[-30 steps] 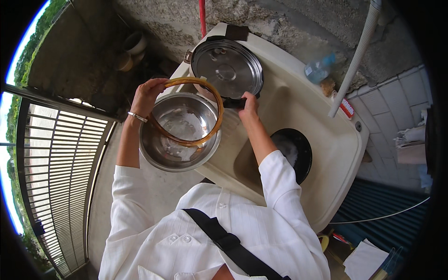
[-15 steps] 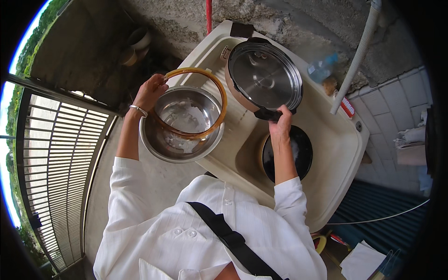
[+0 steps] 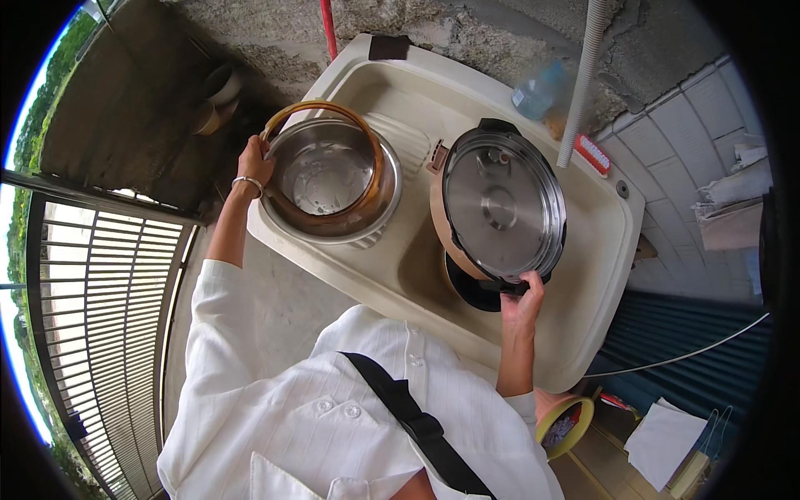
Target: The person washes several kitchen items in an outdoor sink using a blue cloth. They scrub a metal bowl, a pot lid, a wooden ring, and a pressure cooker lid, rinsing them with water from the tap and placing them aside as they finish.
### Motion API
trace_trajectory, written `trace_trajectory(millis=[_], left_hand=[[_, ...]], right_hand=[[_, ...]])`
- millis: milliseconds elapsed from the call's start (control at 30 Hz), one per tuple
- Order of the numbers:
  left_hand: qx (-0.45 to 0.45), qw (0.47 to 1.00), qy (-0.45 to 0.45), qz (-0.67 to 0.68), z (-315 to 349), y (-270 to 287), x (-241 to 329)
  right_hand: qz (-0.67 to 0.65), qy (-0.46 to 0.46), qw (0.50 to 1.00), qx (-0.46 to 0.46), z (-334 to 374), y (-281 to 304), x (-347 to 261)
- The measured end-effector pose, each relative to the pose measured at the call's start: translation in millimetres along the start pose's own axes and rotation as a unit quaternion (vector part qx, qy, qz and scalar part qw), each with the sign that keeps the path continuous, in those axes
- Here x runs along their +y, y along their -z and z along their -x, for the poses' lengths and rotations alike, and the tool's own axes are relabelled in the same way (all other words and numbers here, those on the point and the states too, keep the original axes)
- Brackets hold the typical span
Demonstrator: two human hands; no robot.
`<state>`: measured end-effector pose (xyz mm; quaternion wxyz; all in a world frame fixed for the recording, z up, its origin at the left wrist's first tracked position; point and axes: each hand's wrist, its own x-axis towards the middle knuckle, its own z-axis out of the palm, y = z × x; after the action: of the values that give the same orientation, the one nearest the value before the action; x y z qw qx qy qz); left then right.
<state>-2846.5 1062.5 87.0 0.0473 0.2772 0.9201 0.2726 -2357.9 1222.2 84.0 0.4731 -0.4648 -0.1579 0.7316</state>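
My left hand (image 3: pixel 255 164) grips an amber sealing ring (image 3: pixel 377 158) by its left side. The ring is held over a stainless steel bowl (image 3: pixel 333 238), which rests on the ribbed left part of the beige sink (image 3: pixel 400 250). My right hand (image 3: pixel 522 302) is closed on the black handle of a round pressure cooker lid (image 3: pixel 500 208). Its shiny steel underside faces me, and its outer side is pinkish beige. Below the lid, a dark round pot (image 3: pixel 468 287) stands in the basin, mostly covered from view.
Along the sink's back stand a clear blue plastic bottle (image 3: pixel 537 93) and a red-and-white brush (image 3: pixel 593 156). A grey corrugated hose (image 3: pixel 581 83) hangs at the far right. To the left is a barred metal gate (image 3: pixel 104 308). A yellow-rimmed bucket (image 3: pixel 567 423) sits below the sink.
My right hand has brought the lid nearer to me, and it now covers most of the pot. The ring stays over the bowl in my left hand. My view has shifted slightly.
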Motion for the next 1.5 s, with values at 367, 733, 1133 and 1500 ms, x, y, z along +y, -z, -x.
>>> trace_trajectory(millis=[367, 733, 1133, 1500], left_hand=[[0.227, 0.965, -0.12, -0.061, 5.6, -83.5, 88.6], [-0.524, 0.727, 0.07, 0.439, 108.3, -85.8, 193.4], [-0.294, 0.77, 0.244, 0.511, 112.3, -66.6, 154.3], [-0.152, 0.805, 0.204, 0.536, 127.5, -58.4, 114.3]], right_hand=[[0.03, 0.046, 0.998, 0.013, 23.5, 52.7, 0.4], [0.121, 0.047, 0.983, -0.131, -10.3, 69.2, -7.0], [0.794, 0.119, 0.546, -0.24, -85.1, 86.2, -34.7], [0.894, 0.121, 0.305, -0.306, -108.2, 75.5, 61.8]])
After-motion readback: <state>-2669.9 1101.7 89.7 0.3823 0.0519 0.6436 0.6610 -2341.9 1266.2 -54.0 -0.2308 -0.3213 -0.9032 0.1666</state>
